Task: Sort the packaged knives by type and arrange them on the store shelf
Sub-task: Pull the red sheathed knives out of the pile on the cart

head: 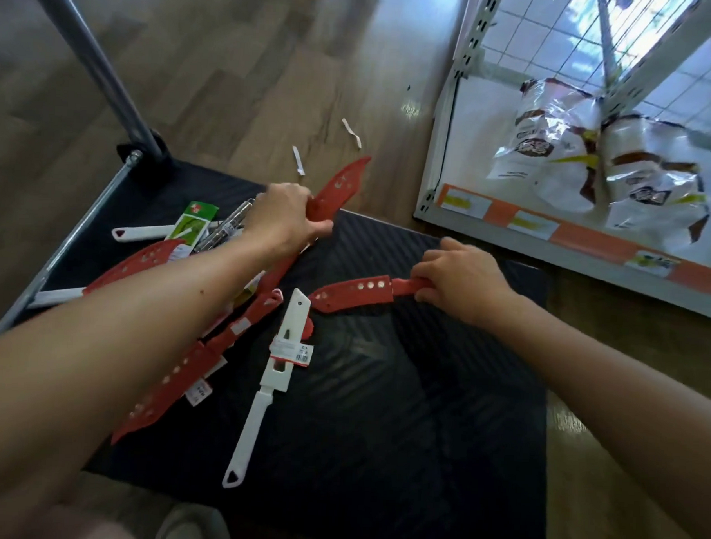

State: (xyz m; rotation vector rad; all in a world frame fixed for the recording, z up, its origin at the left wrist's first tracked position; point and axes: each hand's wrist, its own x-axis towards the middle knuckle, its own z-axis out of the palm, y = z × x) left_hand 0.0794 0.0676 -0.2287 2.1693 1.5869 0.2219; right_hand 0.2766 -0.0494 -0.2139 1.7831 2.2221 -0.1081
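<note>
Several packaged knives lie on a black cart platform (380,413). My left hand (282,221) grips a red sheathed knife (341,187) whose tip points up and right past the platform's far edge. My right hand (459,282) holds the handle of another red sheathed knife (353,293), its blade lying flat and pointing left. A white sheathed knife (276,371) with a red-and-white label lies in the middle. More red knives (169,383) lie under my left forearm. A green-carded package (193,225) and a white-handled knife (139,232) sit at the far left.
A white store shelf (530,244) with orange price strips stands at the right, holding plastic-wrapped white and brown packages (554,155). The cart's metal handle post (105,79) rises at the left. Paper scraps (351,132) lie on the wooden floor.
</note>
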